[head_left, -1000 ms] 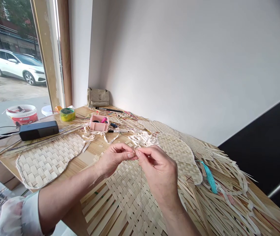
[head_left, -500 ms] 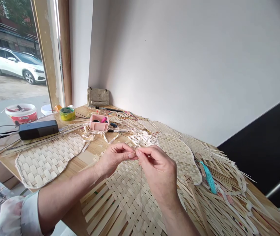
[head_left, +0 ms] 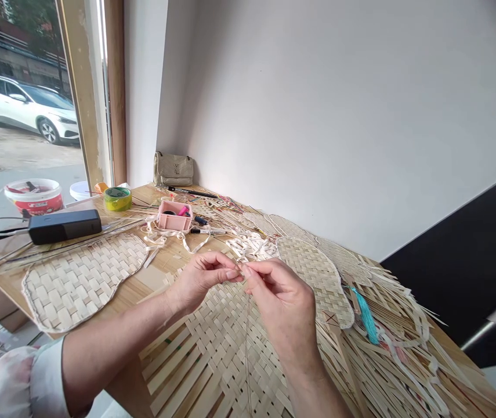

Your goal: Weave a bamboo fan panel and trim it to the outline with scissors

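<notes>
Here we are at centre frame: the left hand (head_left: 202, 281) and right hand (head_left: 282, 303) are both closed in tight fingertip pinches, meeting on a thin strand (head_left: 248, 331) that hangs down over a woven bamboo mat (head_left: 213, 363). Just right of them lies a woven sole (head_left: 317, 278), with a teal tassel (head_left: 366, 316) beside it. Further up sits a pink box (head_left: 174, 216), near white ribbon strips (head_left: 248, 247).

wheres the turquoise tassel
In the head view, the turquoise tassel lies on the pale woven strips toward the table's right end, just beyond the woven insole and to the right of the person's right hand.
</notes>
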Motion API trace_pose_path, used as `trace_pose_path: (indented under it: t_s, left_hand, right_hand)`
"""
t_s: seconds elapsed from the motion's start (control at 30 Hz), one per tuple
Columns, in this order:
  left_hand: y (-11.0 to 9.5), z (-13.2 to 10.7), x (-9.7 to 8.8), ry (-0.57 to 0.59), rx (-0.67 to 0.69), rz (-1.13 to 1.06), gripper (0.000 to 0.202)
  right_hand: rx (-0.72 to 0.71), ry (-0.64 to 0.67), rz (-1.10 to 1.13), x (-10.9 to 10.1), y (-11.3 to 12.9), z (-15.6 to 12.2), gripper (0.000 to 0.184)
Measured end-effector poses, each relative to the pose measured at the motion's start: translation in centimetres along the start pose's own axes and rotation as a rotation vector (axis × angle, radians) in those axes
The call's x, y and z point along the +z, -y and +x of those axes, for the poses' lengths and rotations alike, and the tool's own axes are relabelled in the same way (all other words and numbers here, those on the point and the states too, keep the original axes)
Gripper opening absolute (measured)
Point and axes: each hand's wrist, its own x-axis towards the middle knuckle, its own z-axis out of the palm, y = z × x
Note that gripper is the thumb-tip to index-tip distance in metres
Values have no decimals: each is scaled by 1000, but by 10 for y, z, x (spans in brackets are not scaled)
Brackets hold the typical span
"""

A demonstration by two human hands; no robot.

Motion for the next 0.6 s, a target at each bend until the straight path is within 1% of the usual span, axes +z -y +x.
trace_pose_path:
  t_s: [0.2, 0.37, 0.5, 0.6]
  left_hand:
    - [1, 0, -1, 3, 32, 35, 22]
    - [1, -1, -2, -11, 69, 127, 21]
    - [2, 0, -5, -24, 56, 161, 23]
    - [5, 2, -8, -17, 36, 146, 24]
  right_hand:
    - [18, -1, 11, 0, -3, -1, 10]
    - [41, 1, 35, 0, -3, -1, 12]
    - [53, 21, 51, 0, -1, 0, 12]
    - [68, 34, 55, 0, 0, -1, 11]
